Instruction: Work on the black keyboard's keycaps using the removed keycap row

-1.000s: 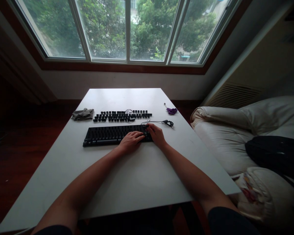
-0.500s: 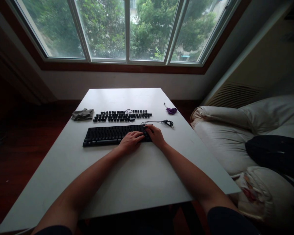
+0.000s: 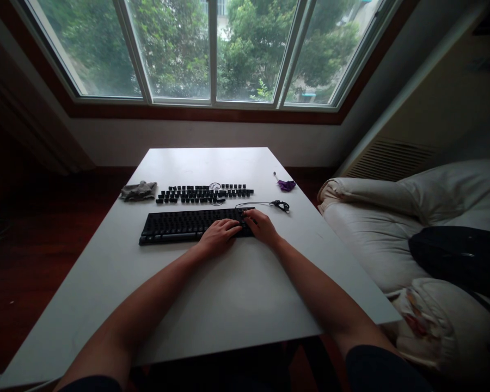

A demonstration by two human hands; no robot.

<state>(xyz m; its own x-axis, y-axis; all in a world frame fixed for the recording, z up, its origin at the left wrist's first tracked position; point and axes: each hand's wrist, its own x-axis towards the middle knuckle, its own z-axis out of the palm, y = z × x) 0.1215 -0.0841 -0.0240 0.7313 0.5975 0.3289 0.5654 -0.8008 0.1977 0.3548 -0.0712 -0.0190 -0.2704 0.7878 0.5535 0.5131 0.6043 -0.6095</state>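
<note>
A black keyboard (image 3: 175, 224) lies across the middle of a white table (image 3: 212, 305). Both of my hands are at its right end. My left hand (image 3: 218, 235) rests on the keys with its fingers stretched forward, holding nothing. My right hand (image 3: 262, 226) sits at the keyboard's far right corner, its fingertips bent down and pinched together on the keys; what they hold is too small to see. Behind the keyboard, loose black keycaps (image 3: 204, 193) are laid out in rows.
A crumpled grey cloth (image 3: 138, 190) lies left of the keycaps. A coiled black cable (image 3: 280, 204) and a small purple object (image 3: 286, 184) lie at the right. A white cushioned seat (image 3: 392, 218) with a dark garment (image 3: 461, 258) stands beside the table's right edge. Windows are behind.
Both hands stay at the keyboard's right end; the right hand's fingertips shift only slightly. Nothing else on the table has moved.
</note>
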